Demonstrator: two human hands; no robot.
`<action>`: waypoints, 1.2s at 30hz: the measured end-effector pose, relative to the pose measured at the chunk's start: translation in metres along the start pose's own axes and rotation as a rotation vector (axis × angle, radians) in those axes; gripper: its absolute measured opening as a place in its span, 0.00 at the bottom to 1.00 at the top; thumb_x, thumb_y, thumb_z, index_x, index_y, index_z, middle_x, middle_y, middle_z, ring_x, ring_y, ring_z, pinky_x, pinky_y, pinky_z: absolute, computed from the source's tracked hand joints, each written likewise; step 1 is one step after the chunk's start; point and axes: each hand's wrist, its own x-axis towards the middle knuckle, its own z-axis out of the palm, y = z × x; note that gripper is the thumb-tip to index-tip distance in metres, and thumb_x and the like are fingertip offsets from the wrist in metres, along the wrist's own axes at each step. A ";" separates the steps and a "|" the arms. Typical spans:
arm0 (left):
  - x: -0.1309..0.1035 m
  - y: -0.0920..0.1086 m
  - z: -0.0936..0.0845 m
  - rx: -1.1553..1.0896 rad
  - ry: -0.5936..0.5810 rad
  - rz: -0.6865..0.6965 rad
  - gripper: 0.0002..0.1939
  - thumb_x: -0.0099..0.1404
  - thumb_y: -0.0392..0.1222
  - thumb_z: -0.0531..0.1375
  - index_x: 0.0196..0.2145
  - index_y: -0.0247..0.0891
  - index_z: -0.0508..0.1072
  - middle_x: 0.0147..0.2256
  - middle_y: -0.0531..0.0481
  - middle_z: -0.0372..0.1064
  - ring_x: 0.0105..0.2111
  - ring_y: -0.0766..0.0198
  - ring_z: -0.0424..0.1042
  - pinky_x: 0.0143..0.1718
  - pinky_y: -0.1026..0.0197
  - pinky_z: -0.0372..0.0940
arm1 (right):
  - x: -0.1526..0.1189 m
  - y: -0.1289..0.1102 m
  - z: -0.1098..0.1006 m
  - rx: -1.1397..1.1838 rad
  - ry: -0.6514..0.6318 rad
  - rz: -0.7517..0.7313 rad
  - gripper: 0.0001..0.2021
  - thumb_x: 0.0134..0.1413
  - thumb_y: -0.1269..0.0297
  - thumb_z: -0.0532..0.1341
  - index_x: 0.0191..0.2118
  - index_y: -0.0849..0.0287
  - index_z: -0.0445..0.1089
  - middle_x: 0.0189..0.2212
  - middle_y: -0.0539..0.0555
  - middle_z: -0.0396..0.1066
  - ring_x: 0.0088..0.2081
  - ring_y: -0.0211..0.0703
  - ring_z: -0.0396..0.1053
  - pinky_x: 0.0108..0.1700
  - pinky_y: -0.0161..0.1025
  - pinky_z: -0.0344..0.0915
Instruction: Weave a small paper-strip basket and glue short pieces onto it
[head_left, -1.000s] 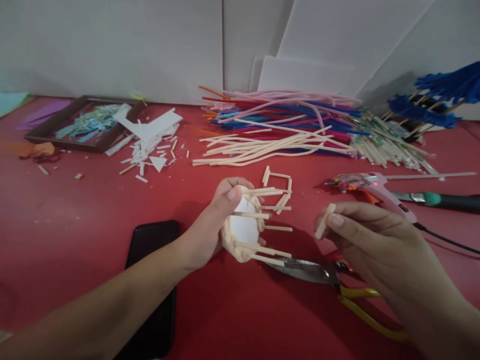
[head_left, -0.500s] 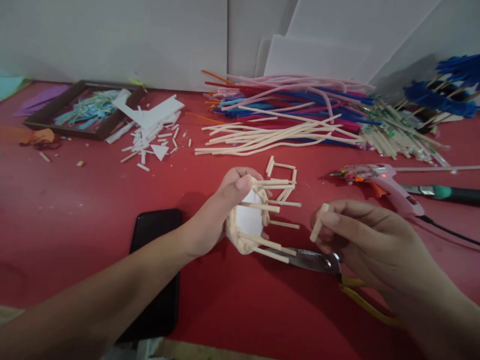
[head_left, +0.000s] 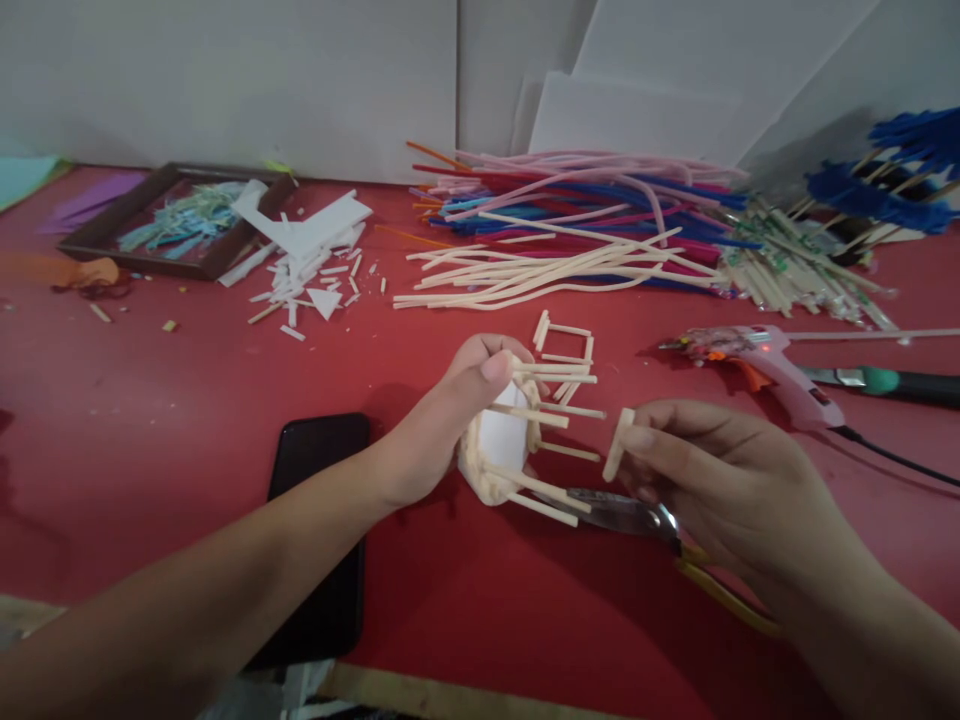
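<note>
My left hand [head_left: 457, 410] is closed around a small basket frame [head_left: 501, 440], tipped on its side. It has a white base, a cream rim and several cream sticks [head_left: 547, 495] pointing right. Between the thumb and fingers of my right hand [head_left: 697, 460] is a short cream stick [head_left: 619, 445], held upright just off the frame's stick ends and apart from them. Scissors [head_left: 630, 515] with yellow handles lie below the frame, partly hidden by my right hand. Short cut cream pieces [head_left: 568, 357] lie on the table just beyond the frame.
A pink glue gun [head_left: 780, 365] with a lit red light lies right, beside a dark-handled tool [head_left: 900, 385]. Bundles of coloured pipe cleaners [head_left: 570, 190] stretch across the back. White scraps [head_left: 307, 250] and a brown frame [head_left: 217, 262] are back left. A black phone [head_left: 319, 560] lies under my left forearm.
My right hand has moved a little left, bringing the short stick closer to the basket frame. My left hand and the frame have shifted very slightly right.
</note>
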 end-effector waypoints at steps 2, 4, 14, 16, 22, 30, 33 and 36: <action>0.000 0.000 0.000 0.007 -0.007 -0.001 0.34 0.54 0.70 0.66 0.41 0.40 0.62 0.34 0.53 0.67 0.28 0.64 0.71 0.30 0.59 0.68 | 0.000 0.001 0.000 -0.012 0.023 -0.001 0.21 0.41 0.44 0.74 0.23 0.58 0.72 0.17 0.46 0.64 0.21 0.32 0.57 0.22 0.32 0.54; 0.000 0.000 0.000 0.013 -0.017 -0.001 0.33 0.54 0.70 0.65 0.41 0.40 0.62 0.35 0.53 0.67 0.28 0.64 0.71 0.30 0.59 0.68 | 0.000 0.002 0.000 -0.017 0.024 0.005 0.20 0.42 0.45 0.74 0.24 0.57 0.72 0.18 0.46 0.65 0.21 0.32 0.57 0.22 0.32 0.54; -0.003 0.000 0.001 0.054 -0.004 0.008 0.32 0.57 0.71 0.63 0.41 0.40 0.63 0.35 0.51 0.69 0.29 0.62 0.71 0.31 0.58 0.67 | -0.005 -0.005 0.006 0.002 0.024 0.077 0.19 0.41 0.46 0.74 0.25 0.57 0.75 0.16 0.45 0.62 0.21 0.32 0.56 0.22 0.33 0.52; -0.003 0.000 0.000 0.067 -0.011 0.002 0.32 0.57 0.71 0.63 0.42 0.41 0.62 0.35 0.51 0.69 0.29 0.61 0.71 0.30 0.58 0.66 | -0.006 -0.006 0.007 0.008 0.022 0.089 0.19 0.40 0.46 0.75 0.25 0.57 0.74 0.16 0.45 0.62 0.20 0.31 0.57 0.22 0.32 0.51; -0.003 0.000 0.001 0.064 -0.022 0.002 0.33 0.57 0.72 0.62 0.42 0.41 0.62 0.36 0.51 0.67 0.30 0.60 0.71 0.29 0.57 0.68 | -0.002 -0.001 0.002 0.006 -0.019 0.089 0.20 0.40 0.46 0.75 0.24 0.57 0.73 0.15 0.45 0.64 0.19 0.31 0.57 0.21 0.31 0.52; -0.003 0.000 0.000 0.058 -0.043 -0.022 0.33 0.56 0.73 0.62 0.42 0.42 0.61 0.37 0.50 0.66 0.30 0.61 0.70 0.26 0.57 0.71 | -0.002 -0.001 0.001 -0.042 -0.023 0.065 0.19 0.40 0.46 0.75 0.24 0.57 0.72 0.15 0.45 0.63 0.18 0.32 0.56 0.21 0.33 0.51; -0.003 0.000 0.000 0.048 -0.055 -0.029 0.32 0.56 0.72 0.63 0.41 0.42 0.61 0.37 0.51 0.65 0.29 0.62 0.70 0.26 0.57 0.72 | -0.005 -0.007 0.005 -0.051 0.008 0.075 0.20 0.39 0.46 0.75 0.22 0.56 0.71 0.15 0.45 0.62 0.19 0.32 0.56 0.22 0.33 0.50; -0.004 -0.001 0.000 0.047 -0.056 -0.025 0.32 0.57 0.72 0.62 0.41 0.42 0.61 0.36 0.51 0.65 0.28 0.63 0.69 0.26 0.57 0.71 | -0.006 -0.009 0.006 -0.052 -0.011 0.079 0.20 0.40 0.46 0.74 0.22 0.56 0.70 0.15 0.45 0.62 0.19 0.31 0.55 0.23 0.34 0.48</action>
